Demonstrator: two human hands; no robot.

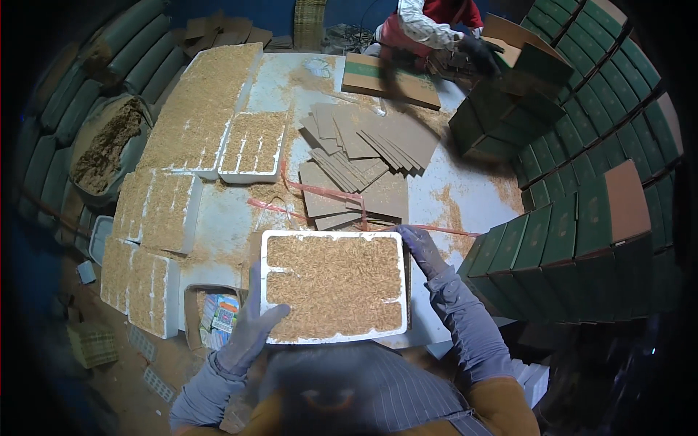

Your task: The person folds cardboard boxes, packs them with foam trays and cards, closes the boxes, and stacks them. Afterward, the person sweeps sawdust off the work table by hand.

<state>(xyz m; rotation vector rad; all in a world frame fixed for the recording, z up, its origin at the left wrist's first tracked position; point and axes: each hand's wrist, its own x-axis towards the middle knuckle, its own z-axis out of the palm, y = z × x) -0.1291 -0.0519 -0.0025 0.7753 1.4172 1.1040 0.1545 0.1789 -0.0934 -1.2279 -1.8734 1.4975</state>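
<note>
A white foam tray [334, 289] filled level with wood shavings is held in front of my body at the table's near edge. My left hand [256, 313], in a grey glove, grips its left side, with the thumb over the rim at the lower left corner. My right hand [422, 250], gloved too, holds the upper right corner. White ridges of the tray poke through the shavings along its edges. Part of a cardboard box shows behind the tray; the tray hides most of it.
Shavings-covered foam trays [202, 109] stand along the table's left side. Cardboard sheets [360, 158] and pink strapping [327, 189] lie beyond my hands. Green cartons [551, 229] line the right. A box of printed cards [218, 319] sits left. A co-worker [436, 27] handles a carton at the far side.
</note>
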